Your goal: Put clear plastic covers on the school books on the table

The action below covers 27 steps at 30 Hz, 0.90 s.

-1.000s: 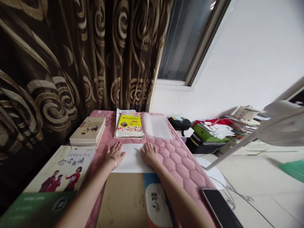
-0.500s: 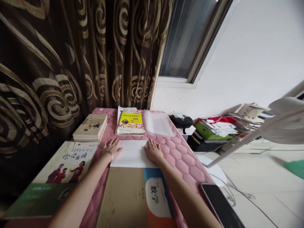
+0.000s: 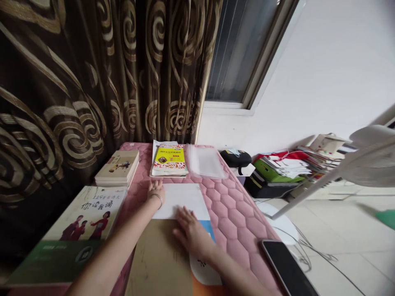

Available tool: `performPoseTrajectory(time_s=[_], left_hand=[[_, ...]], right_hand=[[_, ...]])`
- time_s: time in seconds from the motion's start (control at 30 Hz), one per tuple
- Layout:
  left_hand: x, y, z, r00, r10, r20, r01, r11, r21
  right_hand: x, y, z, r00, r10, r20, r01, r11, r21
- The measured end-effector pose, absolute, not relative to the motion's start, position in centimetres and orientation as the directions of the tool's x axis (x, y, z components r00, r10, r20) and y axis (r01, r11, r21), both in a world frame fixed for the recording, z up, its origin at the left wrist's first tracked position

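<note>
A math textbook (image 3: 160,255) with a tan, blue and orange cover lies on the pink quilted surface in front of me. A blank white sheet (image 3: 185,195) meets its far edge; whether the two are joined I cannot tell. My left hand (image 3: 156,192), with a bracelet at the wrist, rests on the sheet's far left corner, fingers loosely extended. Across the line between sheet and cover lies my right hand (image 3: 191,231), its fingers spread and palm down, hiding part of the cover print.
At left are a large green-and-white book (image 3: 74,234) and a book stack (image 3: 119,166). Farther back lie a yellow booklet (image 3: 169,156) and clear plastic covers (image 3: 207,161). A phone (image 3: 286,267) sits at the right edge. A white lamp (image 3: 308,193) stands beyond, near cables.
My right hand has moved left and nearer, from the sheet's right edge onto the cover's far edge. My left hand has shifted slightly right, onto the sheet's corner.
</note>
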State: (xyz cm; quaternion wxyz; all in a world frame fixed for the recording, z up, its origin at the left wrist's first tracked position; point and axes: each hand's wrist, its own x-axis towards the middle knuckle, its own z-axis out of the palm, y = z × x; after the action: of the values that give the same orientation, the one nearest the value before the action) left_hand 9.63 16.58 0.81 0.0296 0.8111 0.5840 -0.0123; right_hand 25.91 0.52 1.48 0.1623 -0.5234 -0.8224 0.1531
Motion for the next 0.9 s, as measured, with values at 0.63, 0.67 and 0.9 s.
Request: performPoseTrajectory(time_s=[0.63, 0.67, 0.9], left_hand=[[11.0, 19.9, 2.0, 0.402, 0.915, 0.004, 0.915, -0.402, -0.026], [11.0, 20.2, 2.0, 0.4, 0.916, -0.009, 0.916, -0.4, -0.021], [11.3, 21.6, 3.1, 0.374, 0.919, -0.123, 0.927, -0.374, 0.018]], right_hand=[[20.5, -9.5, -5.6, -0.606, 0.514, 0.607, 0.669, 0.742, 0.041], [20.2, -9.8, -5.4, -0.616, 0.516, 0.595, 0.672, 0.738, 0.056], [19.5, -9.8, -3.4, -0.682, 0.503, 0.53, 0.661, 0.734, 0.155]])
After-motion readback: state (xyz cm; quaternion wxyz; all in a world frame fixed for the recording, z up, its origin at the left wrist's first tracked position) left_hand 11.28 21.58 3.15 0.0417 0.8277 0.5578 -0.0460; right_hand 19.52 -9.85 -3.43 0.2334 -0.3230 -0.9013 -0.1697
